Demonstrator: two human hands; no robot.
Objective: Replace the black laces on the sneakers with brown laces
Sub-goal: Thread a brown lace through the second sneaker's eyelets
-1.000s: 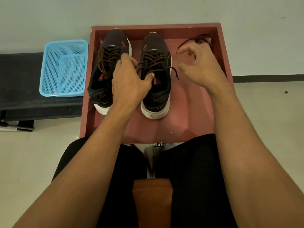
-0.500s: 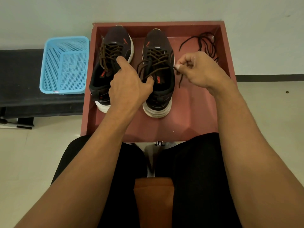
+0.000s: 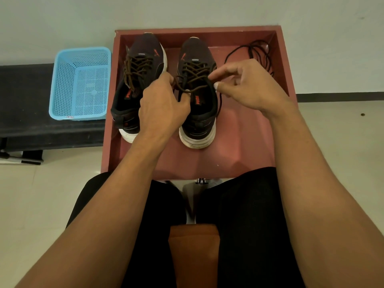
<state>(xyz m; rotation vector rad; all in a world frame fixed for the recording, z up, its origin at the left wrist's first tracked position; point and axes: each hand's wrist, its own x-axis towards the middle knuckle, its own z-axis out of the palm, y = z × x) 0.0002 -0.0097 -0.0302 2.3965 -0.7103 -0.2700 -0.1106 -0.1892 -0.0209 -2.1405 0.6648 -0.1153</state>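
Observation:
Two dark sneakers with white soles stand side by side in a red tray (image 3: 245, 142). The left sneaker (image 3: 141, 59) carries a brown lace threaded through its eyelets. Over the right sneaker (image 3: 197, 119) both hands work the ends of its brown lace (image 3: 193, 80). My left hand (image 3: 162, 107) pinches the lace at the left side of the tongue. My right hand (image 3: 247, 88) pinches the other end between thumb and forefinger at the shoe's right edge. The removed black laces (image 3: 257, 53) lie in a loose pile in the tray's far right corner.
A light blue plastic basket (image 3: 81, 84) sits on a black bench (image 3: 25, 104) to the left of the tray. A pale wall rises behind the tray. My legs in black trousers (image 3: 245, 225) are below, with an orange-brown seat (image 3: 193, 252) between them.
My right hand came back from the black lace pile and took hold of the brown lace end at the right sneaker. My left hand shifted slightly right onto that lace.

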